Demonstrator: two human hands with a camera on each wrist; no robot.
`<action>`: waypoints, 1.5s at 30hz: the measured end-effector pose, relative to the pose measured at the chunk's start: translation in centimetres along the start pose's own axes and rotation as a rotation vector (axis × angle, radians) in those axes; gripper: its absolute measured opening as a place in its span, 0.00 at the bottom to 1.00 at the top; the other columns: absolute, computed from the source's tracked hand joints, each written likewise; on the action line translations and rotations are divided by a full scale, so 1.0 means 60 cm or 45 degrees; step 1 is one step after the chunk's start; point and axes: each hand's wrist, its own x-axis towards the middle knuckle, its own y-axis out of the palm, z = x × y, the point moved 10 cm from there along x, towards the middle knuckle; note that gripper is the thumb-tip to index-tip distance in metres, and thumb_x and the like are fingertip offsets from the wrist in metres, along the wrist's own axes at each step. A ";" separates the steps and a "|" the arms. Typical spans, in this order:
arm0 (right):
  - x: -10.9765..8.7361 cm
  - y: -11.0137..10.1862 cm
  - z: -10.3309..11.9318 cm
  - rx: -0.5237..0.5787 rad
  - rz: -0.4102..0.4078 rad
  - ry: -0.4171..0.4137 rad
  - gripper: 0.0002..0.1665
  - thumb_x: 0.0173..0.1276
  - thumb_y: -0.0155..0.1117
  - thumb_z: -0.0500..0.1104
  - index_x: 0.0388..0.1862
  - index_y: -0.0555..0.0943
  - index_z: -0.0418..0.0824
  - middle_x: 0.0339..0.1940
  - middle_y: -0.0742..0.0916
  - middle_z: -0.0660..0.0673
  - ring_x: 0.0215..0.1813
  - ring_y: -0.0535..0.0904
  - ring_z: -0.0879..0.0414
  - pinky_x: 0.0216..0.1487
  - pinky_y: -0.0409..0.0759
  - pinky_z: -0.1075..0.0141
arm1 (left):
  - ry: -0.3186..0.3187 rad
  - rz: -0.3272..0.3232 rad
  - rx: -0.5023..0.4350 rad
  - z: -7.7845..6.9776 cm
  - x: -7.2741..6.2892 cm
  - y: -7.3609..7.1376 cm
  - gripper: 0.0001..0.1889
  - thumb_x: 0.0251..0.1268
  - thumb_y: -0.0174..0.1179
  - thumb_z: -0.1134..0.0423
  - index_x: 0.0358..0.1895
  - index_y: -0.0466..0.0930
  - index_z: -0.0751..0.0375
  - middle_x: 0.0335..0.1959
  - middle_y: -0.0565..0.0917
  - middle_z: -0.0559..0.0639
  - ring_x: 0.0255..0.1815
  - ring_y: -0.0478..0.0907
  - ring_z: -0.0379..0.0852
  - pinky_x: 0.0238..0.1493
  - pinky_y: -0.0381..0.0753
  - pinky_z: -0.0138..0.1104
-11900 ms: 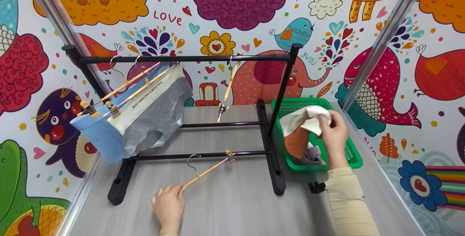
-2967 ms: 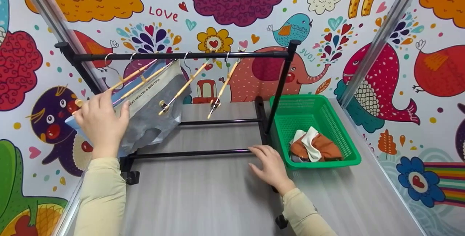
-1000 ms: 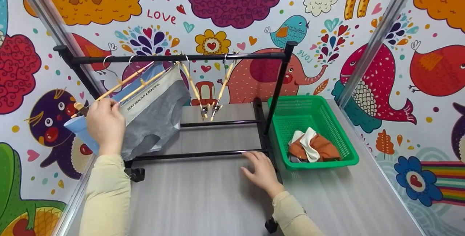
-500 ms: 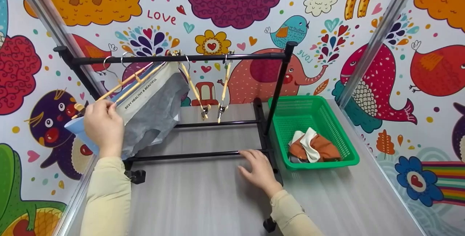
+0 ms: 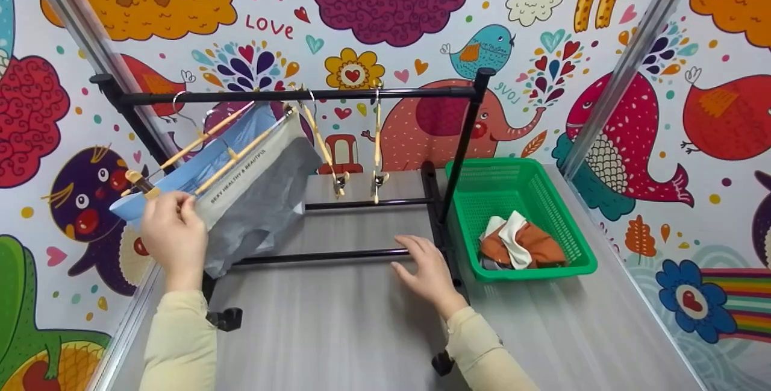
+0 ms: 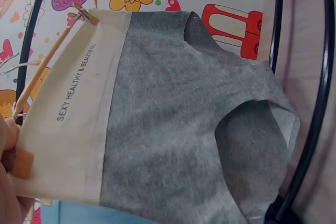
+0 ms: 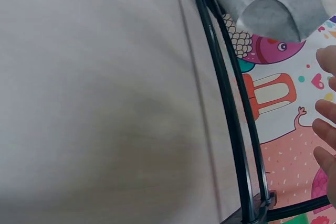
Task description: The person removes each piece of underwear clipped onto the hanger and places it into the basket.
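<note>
My left hand [image 5: 174, 234] grips the near end of a wooden clip hanger [image 5: 244, 153], with fingers and thumb at its clip [image 6: 22, 163]. Grey underpants [image 5: 259, 189] with a cream printed waistband hang tilted from this hanger. Its wire hook is below the rack's top rail [image 5: 355, 94], off it. Behind, a light blue garment [image 5: 193, 168] hangs from another clip hanger [image 5: 208, 135] on the rail. My right hand [image 5: 426, 270] holds nothing; its fingers are spread near the right end of the lower crossbar [image 5: 325, 256], and only fingertips show in the right wrist view.
Two bare clip hangers [image 5: 377, 138] hang from the rail's right half. Right of the rack, a green basket [image 5: 579, 270] contains a rust-and-white garment [image 5: 541, 245] and something grey. A patterned wall stands behind; black rack feet [image 5: 443, 362] reach forward.
Over the last second the grey underpants' hanger came off the rail toward me. Earlier, the rust-and-white garment went from my right hand into the basket, and a bare hanger onto the rail.
</note>
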 end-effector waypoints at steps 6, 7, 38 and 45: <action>0.008 0.001 -0.009 0.119 0.022 0.085 0.30 0.66 0.70 0.47 0.65 0.76 0.41 0.61 0.81 0.46 0.63 0.75 0.49 0.63 0.72 0.52 | -0.048 0.052 0.016 0.025 -0.041 0.013 0.03 0.59 0.63 0.75 0.33 0.80 0.73 0.31 0.79 0.67 0.34 0.73 0.63 0.38 0.67 0.49; 0.007 0.002 -0.014 0.144 0.029 0.116 0.30 0.67 0.69 0.47 0.66 0.76 0.42 0.62 0.81 0.46 0.64 0.75 0.49 0.64 0.71 0.52 | -0.062 0.066 0.015 0.029 -0.049 0.016 0.03 0.59 0.63 0.75 0.33 0.80 0.73 0.30 0.78 0.66 0.34 0.72 0.62 0.37 0.67 0.49; -0.020 -0.008 -0.069 0.373 -0.058 0.292 0.39 0.62 0.74 0.44 0.69 0.70 0.35 0.61 0.81 0.38 0.63 0.75 0.43 0.63 0.71 0.47 | -0.004 0.621 -0.221 0.030 -0.241 0.134 0.03 0.60 0.67 0.71 0.30 0.82 0.64 0.30 0.81 0.53 0.28 0.72 0.46 0.32 0.71 0.38; -0.017 -0.013 -0.068 0.377 -0.083 0.281 0.39 0.61 0.75 0.43 0.69 0.70 0.35 0.61 0.81 0.39 0.63 0.76 0.43 0.63 0.71 0.47 | 0.082 0.676 -0.294 0.007 -0.262 0.150 0.08 0.54 0.69 0.77 0.29 0.81 0.60 0.28 0.79 0.49 0.26 0.69 0.41 0.28 0.70 0.35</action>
